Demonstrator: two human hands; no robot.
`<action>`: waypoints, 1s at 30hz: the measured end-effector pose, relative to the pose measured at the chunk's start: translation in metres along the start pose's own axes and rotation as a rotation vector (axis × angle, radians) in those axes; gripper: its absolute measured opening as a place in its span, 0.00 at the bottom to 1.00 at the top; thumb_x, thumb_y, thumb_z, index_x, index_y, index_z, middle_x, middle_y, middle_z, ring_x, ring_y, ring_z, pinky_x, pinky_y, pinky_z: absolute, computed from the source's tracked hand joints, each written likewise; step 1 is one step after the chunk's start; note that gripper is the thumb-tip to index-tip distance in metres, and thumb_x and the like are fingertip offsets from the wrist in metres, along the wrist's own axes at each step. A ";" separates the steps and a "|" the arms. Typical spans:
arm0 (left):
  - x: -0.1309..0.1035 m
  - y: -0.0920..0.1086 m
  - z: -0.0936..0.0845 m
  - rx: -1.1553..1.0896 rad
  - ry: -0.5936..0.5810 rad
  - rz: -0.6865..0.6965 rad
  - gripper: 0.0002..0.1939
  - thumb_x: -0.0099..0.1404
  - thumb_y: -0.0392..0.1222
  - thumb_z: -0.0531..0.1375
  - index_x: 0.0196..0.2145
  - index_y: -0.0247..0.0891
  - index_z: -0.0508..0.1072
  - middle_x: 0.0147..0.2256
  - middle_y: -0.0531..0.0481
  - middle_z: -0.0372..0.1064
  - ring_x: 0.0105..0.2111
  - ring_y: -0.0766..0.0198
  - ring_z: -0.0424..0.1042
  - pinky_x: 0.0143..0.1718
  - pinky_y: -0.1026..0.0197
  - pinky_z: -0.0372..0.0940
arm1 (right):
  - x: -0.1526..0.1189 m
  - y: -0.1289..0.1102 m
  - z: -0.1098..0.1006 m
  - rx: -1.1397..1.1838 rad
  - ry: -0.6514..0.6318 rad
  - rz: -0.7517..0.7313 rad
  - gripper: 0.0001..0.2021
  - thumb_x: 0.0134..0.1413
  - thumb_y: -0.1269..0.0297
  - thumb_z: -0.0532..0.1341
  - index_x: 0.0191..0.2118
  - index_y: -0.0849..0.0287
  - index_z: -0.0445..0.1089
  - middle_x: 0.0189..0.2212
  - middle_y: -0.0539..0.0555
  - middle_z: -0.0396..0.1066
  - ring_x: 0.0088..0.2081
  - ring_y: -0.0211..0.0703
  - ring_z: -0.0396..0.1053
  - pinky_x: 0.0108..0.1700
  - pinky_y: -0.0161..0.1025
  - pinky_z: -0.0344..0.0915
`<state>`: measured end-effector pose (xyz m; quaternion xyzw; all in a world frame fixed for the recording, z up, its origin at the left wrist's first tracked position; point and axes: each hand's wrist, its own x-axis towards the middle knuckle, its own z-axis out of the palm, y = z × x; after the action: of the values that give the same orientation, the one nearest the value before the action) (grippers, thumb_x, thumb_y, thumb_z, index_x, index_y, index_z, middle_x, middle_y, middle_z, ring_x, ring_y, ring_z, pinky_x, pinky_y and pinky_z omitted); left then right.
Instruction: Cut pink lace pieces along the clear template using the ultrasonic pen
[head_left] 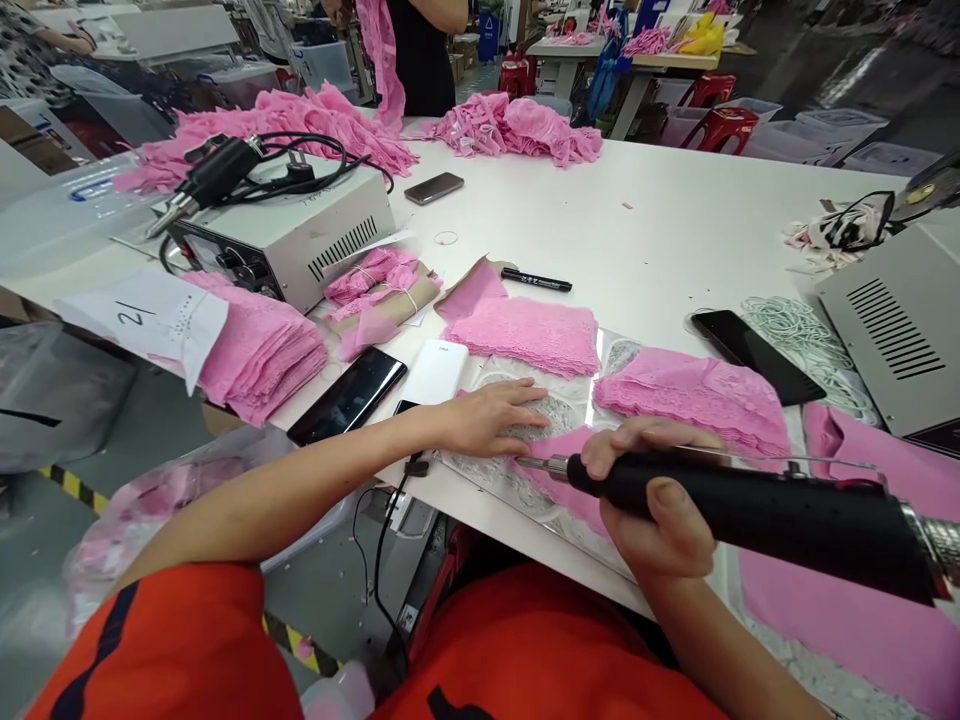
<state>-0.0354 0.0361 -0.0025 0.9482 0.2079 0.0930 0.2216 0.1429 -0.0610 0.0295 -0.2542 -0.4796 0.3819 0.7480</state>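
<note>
My right hand (pixel 660 500) is wrapped round a black handheld tool (pixel 757 510) with a slim metal tip; a metal-sheathed end leads off at the right edge. The tip meets or hovers just over a pink fabric piece (pixel 562 470) at the table's front edge; contact cannot be told. My left hand (pixel 491 418) lies flat with fingers apart on a clear template with pale lace-like patterns (pixel 491 470), its fingertips by the pink piece. Behind the hands sit a pink lace fabric stack (pixel 525 335) and another folded pink stack (pixel 690 395).
A grey box (pixel 300 220) carries a similar black tool (pixel 225 170). Phones (pixel 349 395) (pixel 757 355), a white power bank (pixel 433 372) and a marker (pixel 536 280) lie around. Pink heaps (pixel 517 128) stand at the back, near a person in black (pixel 424 60). Another vented box (pixel 896 330) is right.
</note>
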 end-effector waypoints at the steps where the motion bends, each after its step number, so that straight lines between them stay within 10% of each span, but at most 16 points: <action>1: 0.000 0.000 0.000 0.002 0.004 0.001 0.22 0.65 0.46 0.62 0.55 0.39 0.70 0.64 0.37 0.53 0.66 0.46 0.48 0.63 0.44 0.53 | 0.000 0.001 0.001 0.002 -0.005 -0.003 0.10 0.52 0.63 0.62 0.40 0.57 0.70 0.32 0.50 0.67 0.24 0.37 0.69 0.28 0.41 0.66; 30: 0.000 -0.001 0.004 0.057 0.023 0.042 0.22 0.64 0.46 0.63 0.54 0.36 0.70 0.62 0.33 0.55 0.64 0.41 0.51 0.61 0.42 0.56 | -0.002 0.004 0.002 -0.099 -0.072 -0.014 0.04 0.53 0.67 0.60 0.36 0.56 0.66 0.32 0.49 0.67 0.24 0.36 0.68 0.29 0.42 0.68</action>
<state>-0.0347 0.0352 -0.0059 0.9571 0.1931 0.1026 0.1900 0.1398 -0.0601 0.0266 -0.2738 -0.5263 0.3613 0.7194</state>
